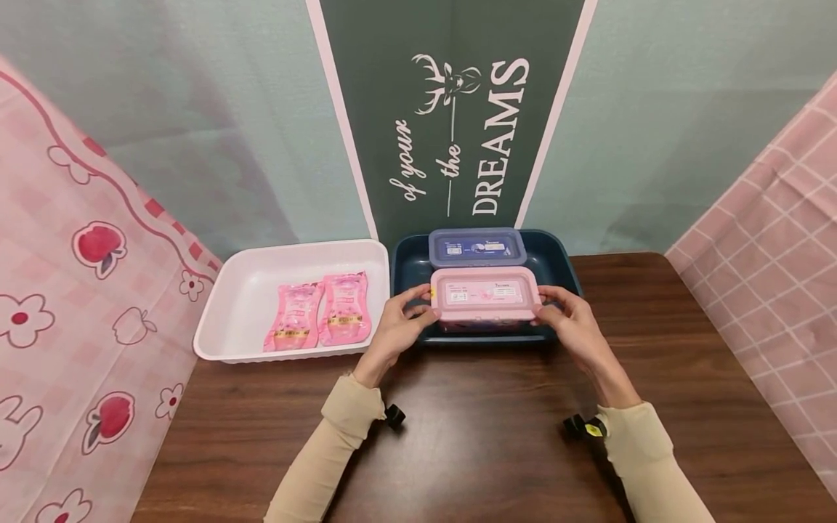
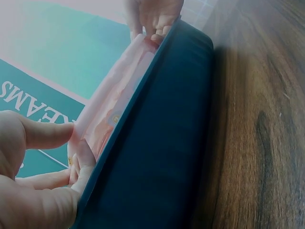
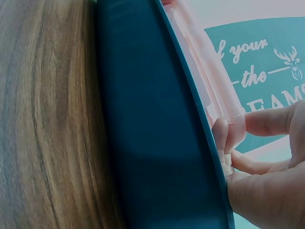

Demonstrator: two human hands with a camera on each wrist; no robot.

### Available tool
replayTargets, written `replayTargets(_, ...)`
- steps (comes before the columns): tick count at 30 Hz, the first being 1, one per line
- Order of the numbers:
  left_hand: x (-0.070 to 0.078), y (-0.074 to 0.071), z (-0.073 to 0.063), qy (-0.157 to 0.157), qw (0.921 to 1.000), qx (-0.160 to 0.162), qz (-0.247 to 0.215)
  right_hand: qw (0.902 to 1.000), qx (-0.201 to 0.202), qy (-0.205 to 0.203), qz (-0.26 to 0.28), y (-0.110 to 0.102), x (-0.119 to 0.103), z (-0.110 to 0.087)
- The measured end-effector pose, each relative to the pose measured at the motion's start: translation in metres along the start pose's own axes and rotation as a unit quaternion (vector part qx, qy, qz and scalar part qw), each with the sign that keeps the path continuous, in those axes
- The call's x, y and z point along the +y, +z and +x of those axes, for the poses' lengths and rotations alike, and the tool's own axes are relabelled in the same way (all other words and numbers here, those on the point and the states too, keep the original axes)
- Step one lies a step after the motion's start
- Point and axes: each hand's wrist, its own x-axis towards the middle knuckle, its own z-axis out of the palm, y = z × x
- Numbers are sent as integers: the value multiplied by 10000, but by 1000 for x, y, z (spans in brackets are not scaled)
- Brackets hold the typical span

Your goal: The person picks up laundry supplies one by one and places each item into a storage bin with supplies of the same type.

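A pink-lidded food container (image 1: 485, 296) sits within the front part of a dark blue tray (image 1: 562, 280). My left hand (image 1: 407, 322) grips its left end, fingers and thumb at the lid's edge. At the opposite end, my right hand (image 1: 575, 328) holds it the same way. Behind it in the tray lies a blue-lidded food container (image 1: 477, 248). In the left wrist view, the pink container (image 2: 119, 90) shows over the tray's front wall (image 2: 157, 129), its lower part hidden. The right wrist view has thumb and fingers pinching the container's corner (image 3: 233, 129).
To the left stands a white tray (image 1: 245, 298) with two pink pouches (image 1: 294, 317) (image 1: 345, 309) inside. Both trays rest on a brown wooden table (image 1: 471, 428), close to the curtain (image 1: 451, 145) at the back. Pink patterned cloths hang at both sides.
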Motion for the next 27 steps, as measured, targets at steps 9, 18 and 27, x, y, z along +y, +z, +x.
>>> replayTargets(9,-1,3,0,-10,10000,16,95,9992,-174,154,-317,-6,1,-4)
replayTargets(18,0,2,1,8,9999,-4,157,9990,-98,215,-375,-6,1,-2)
replayTargets(27,-2,1,-4,47,9997,80,243,9978,-15,256,-605,0,3,-3)
